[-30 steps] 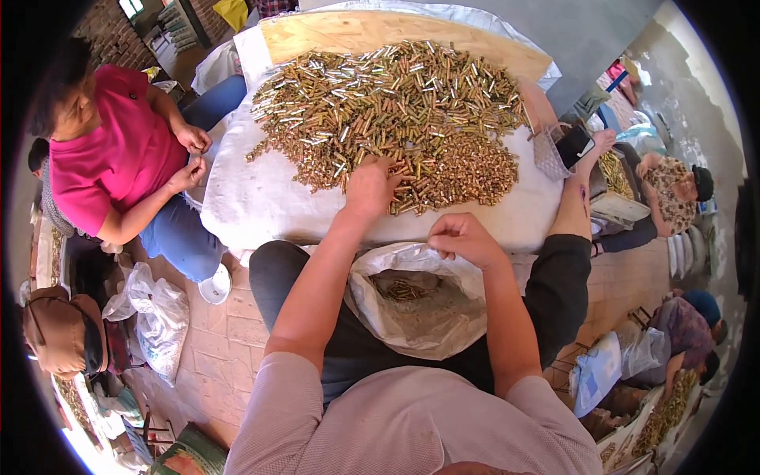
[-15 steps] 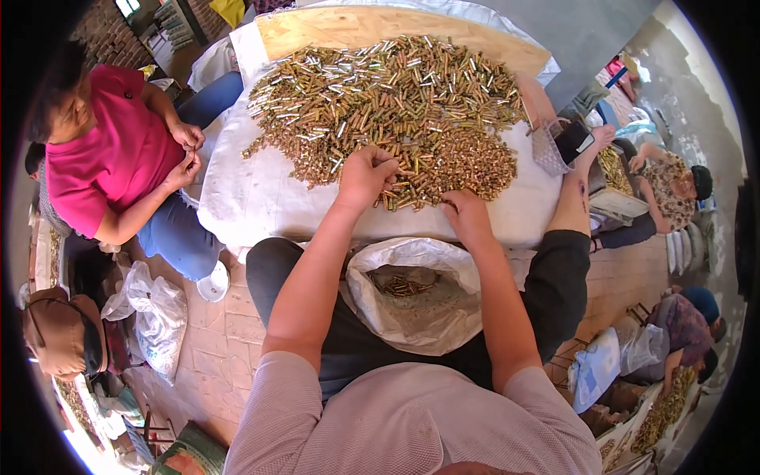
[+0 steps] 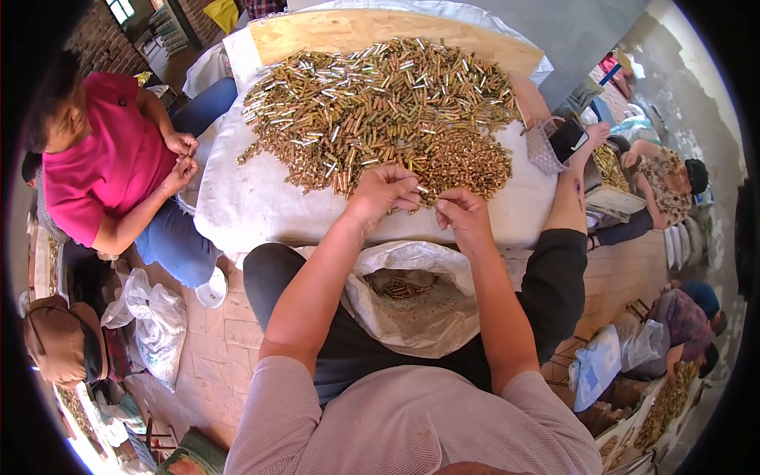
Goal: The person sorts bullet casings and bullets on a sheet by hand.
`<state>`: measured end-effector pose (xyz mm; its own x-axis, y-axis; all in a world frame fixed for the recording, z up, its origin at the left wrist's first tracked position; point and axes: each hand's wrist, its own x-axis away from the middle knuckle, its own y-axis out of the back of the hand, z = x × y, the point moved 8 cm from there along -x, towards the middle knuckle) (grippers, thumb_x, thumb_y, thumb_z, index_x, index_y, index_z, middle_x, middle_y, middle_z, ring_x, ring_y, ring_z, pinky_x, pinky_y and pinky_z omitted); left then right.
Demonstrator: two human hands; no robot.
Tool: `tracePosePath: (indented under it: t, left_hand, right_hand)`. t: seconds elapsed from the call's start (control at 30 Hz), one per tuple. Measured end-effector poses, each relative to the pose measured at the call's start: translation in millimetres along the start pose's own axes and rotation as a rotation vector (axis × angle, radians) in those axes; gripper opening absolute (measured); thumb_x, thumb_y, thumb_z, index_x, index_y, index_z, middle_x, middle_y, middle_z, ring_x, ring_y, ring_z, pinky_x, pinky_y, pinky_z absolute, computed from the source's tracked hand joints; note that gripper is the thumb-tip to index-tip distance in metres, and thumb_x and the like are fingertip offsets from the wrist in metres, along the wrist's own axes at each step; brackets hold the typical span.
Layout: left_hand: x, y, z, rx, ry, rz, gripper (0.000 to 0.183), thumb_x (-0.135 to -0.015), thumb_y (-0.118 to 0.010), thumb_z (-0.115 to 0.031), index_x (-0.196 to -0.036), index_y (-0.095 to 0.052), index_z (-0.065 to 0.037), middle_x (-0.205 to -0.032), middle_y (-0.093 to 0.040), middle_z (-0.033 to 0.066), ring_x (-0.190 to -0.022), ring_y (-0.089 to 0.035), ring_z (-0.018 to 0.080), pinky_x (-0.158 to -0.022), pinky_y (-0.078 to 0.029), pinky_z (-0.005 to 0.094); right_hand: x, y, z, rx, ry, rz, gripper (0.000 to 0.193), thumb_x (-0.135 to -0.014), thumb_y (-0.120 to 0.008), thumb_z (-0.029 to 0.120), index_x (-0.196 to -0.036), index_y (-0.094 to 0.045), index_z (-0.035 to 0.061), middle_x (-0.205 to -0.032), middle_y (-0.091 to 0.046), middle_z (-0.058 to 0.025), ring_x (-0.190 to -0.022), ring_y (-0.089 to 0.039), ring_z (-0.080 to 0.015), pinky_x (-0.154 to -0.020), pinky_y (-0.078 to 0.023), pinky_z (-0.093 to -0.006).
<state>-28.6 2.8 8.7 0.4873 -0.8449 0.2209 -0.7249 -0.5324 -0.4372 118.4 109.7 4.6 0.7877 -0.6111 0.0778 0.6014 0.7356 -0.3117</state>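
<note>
In front of us we have a white-cloth-covered table (image 3: 237, 202); on it we see a broad heap of brass-coloured metal tubes (image 3: 380, 95), small gold-coloured metal pieces (image 3: 479, 170) massed at its near right, and a pale wooden board (image 3: 380, 27) along the far edge.

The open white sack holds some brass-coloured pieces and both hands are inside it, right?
No, the head view shows the bare left hand and bare right hand at the near edge of the pile of brass-coloured metal cylinders, not inside the open white sack, which does hold some.
</note>
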Motion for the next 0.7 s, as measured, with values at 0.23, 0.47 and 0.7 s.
tracePosePath:
  t: [0.23, 0.47, 0.7]
  left_hand:
    - [4, -14, 5, -0.034, 0.042, 0.050, 0.018, -0.092, -0.069, -0.009, -0.102, -0.066, 0.005, -0.088, -0.070, 0.0118, -0.076, -0.071, 0.0208, -0.067, -0.061, 0.0303]
    - [5, -16, 6, -0.067, 0.043, 0.057, 0.018, -0.093, -0.069, -0.011, -0.101, -0.066, 0.005, -0.089, -0.070, 0.0119, -0.076, -0.071, 0.0206, -0.067, -0.061, 0.0305]
    - [7, -18, 3, -0.108, 0.021, 0.051, 0.017, -0.092, -0.069, -0.009, -0.100, -0.066, 0.005, -0.088, -0.070, 0.0119, -0.074, -0.072, 0.0206, -0.066, -0.061, 0.0302]
  right_hand:
    - [4, -7, 6, -0.130, 0.003, 0.012, 0.008, -0.089, -0.068, 0.003, -0.097, -0.067, 0.0026, -0.080, -0.068, -0.0046, -0.063, -0.061, -0.0117, -0.053, -0.047, -0.0245]
    - [6, -7, 7, -0.088, 0.016, 0.000, 0.007, -0.089, -0.068, 0.003, -0.096, -0.067, 0.0026, -0.079, -0.067, -0.0037, -0.063, -0.060, -0.0109, -0.052, -0.046, -0.0240]
    - [5, -5, 11, 0.105, 0.100, 0.028, 0.007, -0.091, -0.067, 0.003, -0.097, -0.067, 0.0006, -0.079, -0.067, -0.0047, -0.064, -0.060, -0.0108, -0.054, -0.047, -0.0247]
